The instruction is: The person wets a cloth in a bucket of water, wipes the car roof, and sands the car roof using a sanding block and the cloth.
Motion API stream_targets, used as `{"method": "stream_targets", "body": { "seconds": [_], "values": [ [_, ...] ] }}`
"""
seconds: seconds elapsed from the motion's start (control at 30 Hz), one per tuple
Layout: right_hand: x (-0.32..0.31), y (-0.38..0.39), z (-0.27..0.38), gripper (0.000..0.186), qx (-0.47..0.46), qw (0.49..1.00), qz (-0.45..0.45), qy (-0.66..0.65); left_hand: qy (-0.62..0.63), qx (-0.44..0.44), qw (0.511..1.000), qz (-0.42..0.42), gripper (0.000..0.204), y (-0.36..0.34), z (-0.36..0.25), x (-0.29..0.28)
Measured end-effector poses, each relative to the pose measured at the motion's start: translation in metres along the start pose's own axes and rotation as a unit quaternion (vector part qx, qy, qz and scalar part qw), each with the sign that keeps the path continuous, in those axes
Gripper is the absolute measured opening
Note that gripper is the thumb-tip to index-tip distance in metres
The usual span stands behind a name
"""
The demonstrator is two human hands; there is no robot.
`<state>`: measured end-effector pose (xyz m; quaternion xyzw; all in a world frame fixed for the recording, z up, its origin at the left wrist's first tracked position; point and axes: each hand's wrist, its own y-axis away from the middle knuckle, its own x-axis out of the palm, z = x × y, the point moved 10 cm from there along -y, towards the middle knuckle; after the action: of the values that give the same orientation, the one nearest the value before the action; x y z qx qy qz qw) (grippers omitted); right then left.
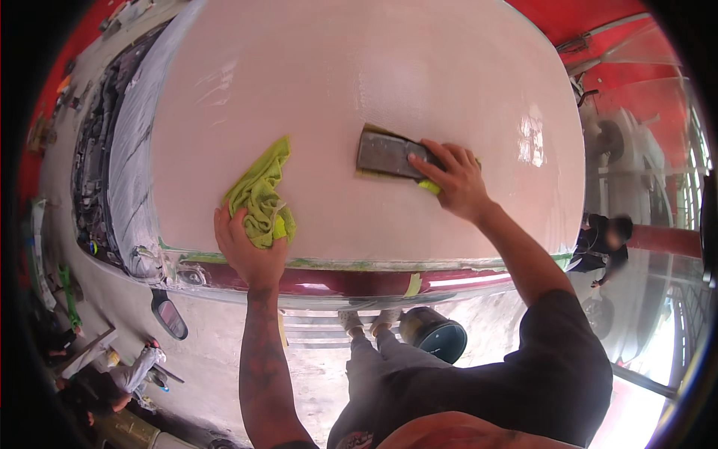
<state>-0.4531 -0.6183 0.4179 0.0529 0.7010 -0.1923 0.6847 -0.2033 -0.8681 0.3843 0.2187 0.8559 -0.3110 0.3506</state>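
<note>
A broad pale pink, wet-looking vehicle roof panel (321, 82) fills the middle of the view. On its left part a crumpled yellow-green cloth (259, 198) is gripped in my left hand (254, 254), one corner of it trailing away from me. My right hand (460, 179) is closed over the right end of a dark grey sanding block (385, 153), which lies flat on the panel. Brownish sandpaper (365, 129) shows along the block's edges. A bright yellow-green patch (429, 186) shows by my right fingers; what it is I cannot tell.
Green masking tape (314, 263) runs along the panel's near edge, above a dark red strip (336, 283). I stand on a slatted platform (314, 322) beside a dark bucket (441, 340). A side mirror (170, 318) juts out at left. Other people (602, 243) are at right and lower left.
</note>
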Motion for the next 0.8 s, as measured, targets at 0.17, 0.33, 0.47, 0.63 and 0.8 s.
{"method": "stream_targets", "body": {
  "seconds": [0.17,0.33,0.47,0.63,0.8],
  "values": [
    [-0.004,-0.145,-0.144,0.046,0.146,0.981,-0.101,0.073,0.004,-0.004,1.000,0.007,0.060,0.004,0.006,0.005],
    [-0.012,-0.059,-0.089,0.055,0.149,0.984,-0.099,0.025,0.008,0.000,1.000,0.000,0.059,0.002,-0.001,0.001],
    [-0.028,0.045,-0.008,0.060,0.067,0.996,-0.055,-0.023,0.009,-0.020,1.000,0.022,0.060,0.003,0.002,0.004],
    [-0.006,-0.076,-0.141,0.055,0.115,0.990,-0.051,0.057,0.005,-0.001,1.000,0.005,0.060,0.006,0.007,0.006],
    [0.011,-0.141,-0.212,0.050,0.172,0.982,-0.050,0.054,0.029,-0.011,0.999,0.011,0.063,0.008,0.009,0.008]
  ]
}}
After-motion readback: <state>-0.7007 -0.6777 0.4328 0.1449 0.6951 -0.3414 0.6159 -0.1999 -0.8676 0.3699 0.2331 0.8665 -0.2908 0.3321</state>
